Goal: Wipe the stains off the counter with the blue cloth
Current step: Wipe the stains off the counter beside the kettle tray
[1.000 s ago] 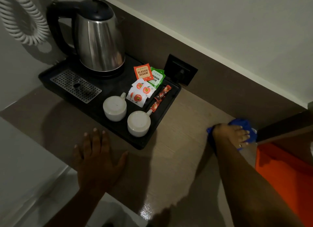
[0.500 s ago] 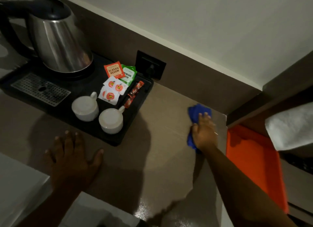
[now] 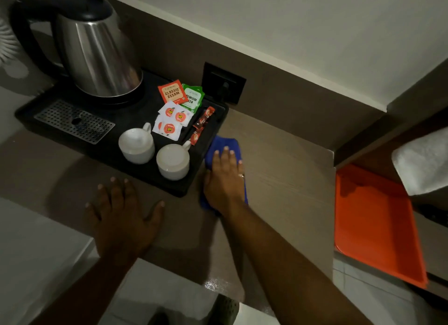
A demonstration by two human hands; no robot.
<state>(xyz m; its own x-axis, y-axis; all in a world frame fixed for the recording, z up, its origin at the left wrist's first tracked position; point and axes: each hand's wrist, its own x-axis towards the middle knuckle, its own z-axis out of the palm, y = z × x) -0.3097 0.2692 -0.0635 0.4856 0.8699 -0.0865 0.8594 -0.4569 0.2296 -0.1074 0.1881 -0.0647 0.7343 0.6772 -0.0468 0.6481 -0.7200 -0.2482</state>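
beside the black tray, the right hand presses flat on the blue cloth, hiding most of it; the left hand lies spread, empty, on the worktop.

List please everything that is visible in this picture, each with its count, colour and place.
kettle: 1, steel with black lid and handle, back left of tray
tray: 1, black, on counter at left
grille: 1, metal, front left of tray
cups: 2, white, upside down at front of tray
tea bags: 2, orange and green, behind the cups
sachets: about 4, white with orange, middle of tray
sticks: 2, red, right edge of tray
socket: 1, black, on back panel
counter: 1, brown
cloth: 1, blue, on counter beside tray
orange tray: 1, right of counter, lower
towel: 1, white, far right
cord: 1, white coiled, far left
left hand: flat on counter
right hand: pressing on cloth
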